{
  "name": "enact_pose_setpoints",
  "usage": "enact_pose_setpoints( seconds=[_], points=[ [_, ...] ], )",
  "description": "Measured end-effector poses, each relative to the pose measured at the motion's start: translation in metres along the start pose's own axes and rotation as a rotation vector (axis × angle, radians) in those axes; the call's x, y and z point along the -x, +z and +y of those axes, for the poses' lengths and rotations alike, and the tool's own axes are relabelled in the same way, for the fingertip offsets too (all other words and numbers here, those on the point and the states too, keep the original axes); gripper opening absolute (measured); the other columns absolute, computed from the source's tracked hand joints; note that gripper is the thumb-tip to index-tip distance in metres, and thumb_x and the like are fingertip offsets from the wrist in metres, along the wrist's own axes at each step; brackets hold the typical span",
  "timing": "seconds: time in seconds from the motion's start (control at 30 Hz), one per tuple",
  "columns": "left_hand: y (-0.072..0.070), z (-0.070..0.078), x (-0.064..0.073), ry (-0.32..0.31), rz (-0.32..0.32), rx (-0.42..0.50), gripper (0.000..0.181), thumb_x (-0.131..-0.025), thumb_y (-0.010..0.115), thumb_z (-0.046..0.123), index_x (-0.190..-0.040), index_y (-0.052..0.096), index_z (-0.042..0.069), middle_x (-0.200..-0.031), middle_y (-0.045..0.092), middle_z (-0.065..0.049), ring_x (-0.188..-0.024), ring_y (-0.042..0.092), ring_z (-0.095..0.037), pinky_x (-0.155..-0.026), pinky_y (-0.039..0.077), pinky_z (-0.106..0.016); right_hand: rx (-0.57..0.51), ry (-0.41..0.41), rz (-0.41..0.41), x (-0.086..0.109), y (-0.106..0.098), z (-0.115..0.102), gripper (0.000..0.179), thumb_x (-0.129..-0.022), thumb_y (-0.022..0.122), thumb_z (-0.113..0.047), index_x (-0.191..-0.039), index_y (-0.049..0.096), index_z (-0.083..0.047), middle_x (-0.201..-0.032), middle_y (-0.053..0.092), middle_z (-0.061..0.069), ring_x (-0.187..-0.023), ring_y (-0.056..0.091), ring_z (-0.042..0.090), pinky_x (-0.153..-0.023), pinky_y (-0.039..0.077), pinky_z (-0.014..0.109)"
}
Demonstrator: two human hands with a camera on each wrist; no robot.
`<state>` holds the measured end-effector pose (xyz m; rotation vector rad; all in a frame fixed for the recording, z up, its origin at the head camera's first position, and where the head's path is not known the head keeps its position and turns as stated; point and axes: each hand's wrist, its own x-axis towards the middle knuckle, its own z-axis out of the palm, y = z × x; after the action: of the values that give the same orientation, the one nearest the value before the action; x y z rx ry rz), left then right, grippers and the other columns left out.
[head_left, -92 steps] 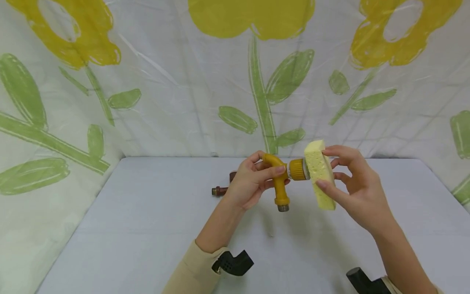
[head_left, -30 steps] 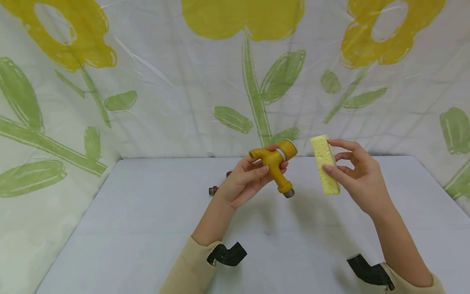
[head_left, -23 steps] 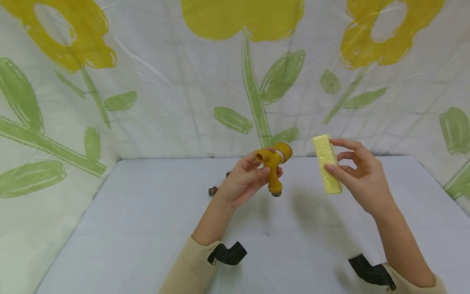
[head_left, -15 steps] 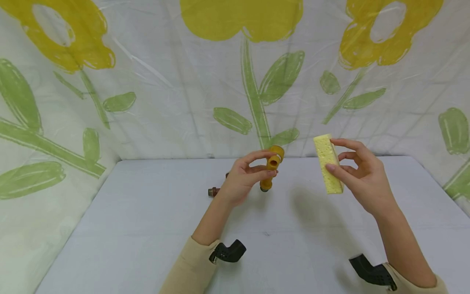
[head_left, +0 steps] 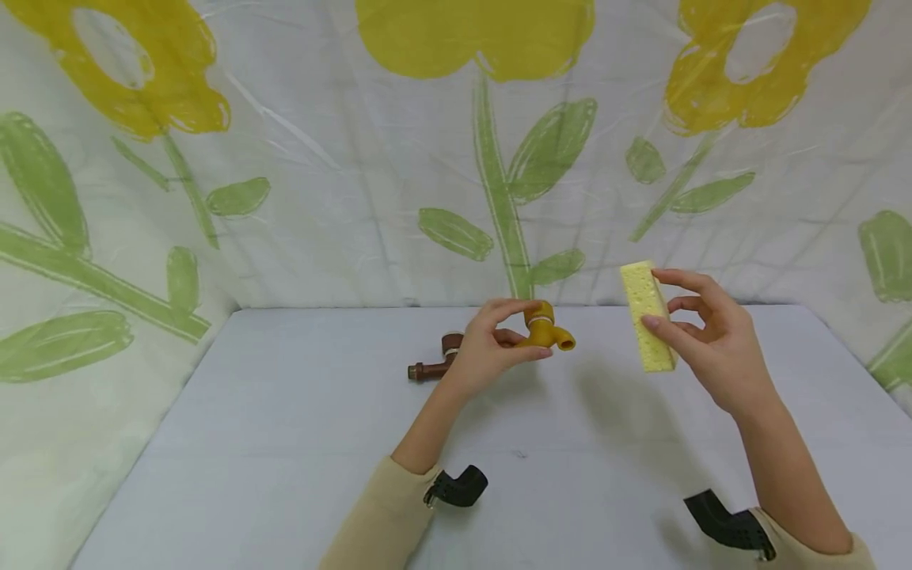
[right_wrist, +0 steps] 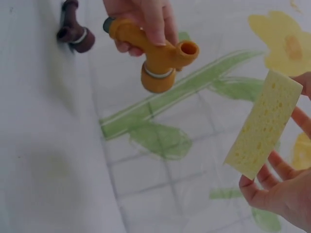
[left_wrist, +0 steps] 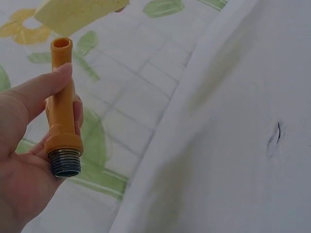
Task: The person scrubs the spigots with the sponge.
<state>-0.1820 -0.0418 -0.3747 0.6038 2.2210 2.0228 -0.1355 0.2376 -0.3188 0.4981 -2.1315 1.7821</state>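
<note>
My left hand (head_left: 492, 348) grips a yellow faucet (head_left: 545, 332) above the table, thumb along its body. In the head view the spout points right and the round knob faces up, while the fingers hide the inlet end. The left wrist view shows that threaded metal inlet (left_wrist: 65, 162) below the palm. My right hand (head_left: 712, 340) pinches a pale yellow sponge (head_left: 647, 317) upright between thumb and fingers, apart from the faucet and to its right. Both the faucet (right_wrist: 155, 53) and the sponge (right_wrist: 265, 124) show in the right wrist view.
A dark brown faucet (head_left: 431, 370) lies on the white table (head_left: 285, 443) behind the left hand, partly covered by it. A curtain (head_left: 342, 214) printed with yellow flowers and green leaves hangs at the table's back edge.
The sponge has come away from the yellow faucet's knob and moved up and right. The left hand has turned the faucet, swinging its spout to the right; more of the brown faucet shows.
</note>
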Motion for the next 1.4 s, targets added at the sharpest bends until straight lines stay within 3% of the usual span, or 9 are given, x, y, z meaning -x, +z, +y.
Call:
enact_pose_setpoints(
  seconds=[0.23, 0.53, 0.77, 1.13, 1.4],
  points=[
    [0.007, -0.010, -0.006, -0.019, 0.025, -0.098, 0.073, -0.081, 0.090, 0.000, -0.148, 0.061, 0.006, -0.147, 0.054, -0.015, -0.091, 0.075, -0.023, -0.081, 0.063, -0.025, 0.022, 0.037, 0.001, -0.003, -0.005, 0.011, 0.053, -0.094, 0.067, 0.016, -0.138, 0.067, -0.013, -0.139, 0.060, -0.008, -0.102, 0.050, 0.017, -0.070, 0.054, 0.011],
    [0.013, -0.022, -0.014, 0.009, 0.003, -0.220, 0.073, -0.075, 0.095, 0.000, -0.141, 0.063, -0.004, -0.141, 0.059, -0.019, -0.087, 0.077, -0.033, -0.075, 0.062, -0.020, 0.214, 0.066, 0.020, -0.006, -0.010, 0.021, 0.051, -0.098, 0.068, 0.007, -0.143, 0.064, -0.017, -0.139, 0.058, -0.019, -0.105, 0.054, 0.014, -0.072, 0.052, 0.011],
    [0.019, -0.034, -0.021, 0.048, -0.004, -0.296, 0.075, -0.071, 0.097, 0.000, -0.138, 0.064, -0.008, -0.136, 0.061, -0.021, -0.082, 0.075, -0.028, -0.073, 0.060, -0.016, 0.273, 0.105, 0.014, -0.007, -0.014, 0.026, 0.051, -0.099, 0.070, 0.001, -0.146, 0.061, -0.019, -0.136, 0.056, -0.022, -0.106, 0.053, 0.013, -0.070, 0.052, 0.012],
    [0.028, -0.047, -0.022, 0.020, -0.046, -0.377, 0.074, -0.073, 0.098, 0.004, -0.138, 0.065, -0.003, -0.134, 0.062, -0.016, -0.071, 0.060, -0.006, -0.069, 0.055, -0.015, 0.307, 0.136, 0.018, -0.007, -0.021, 0.035, 0.050, -0.102, 0.069, -0.007, -0.149, 0.059, -0.021, -0.135, 0.054, -0.026, -0.108, 0.053, 0.009, -0.078, 0.050, 0.009],
    [0.031, -0.050, -0.023, 0.008, -0.076, -0.405, 0.074, -0.071, 0.099, 0.005, -0.137, 0.067, -0.001, -0.133, 0.060, -0.015, -0.074, 0.057, -0.003, -0.072, 0.053, -0.013, 0.291, 0.148, 0.015, -0.007, -0.023, 0.039, 0.049, -0.103, 0.068, -0.007, -0.149, 0.058, -0.021, -0.133, 0.054, -0.025, -0.109, 0.052, 0.009, -0.081, 0.048, 0.010]
  ],
)
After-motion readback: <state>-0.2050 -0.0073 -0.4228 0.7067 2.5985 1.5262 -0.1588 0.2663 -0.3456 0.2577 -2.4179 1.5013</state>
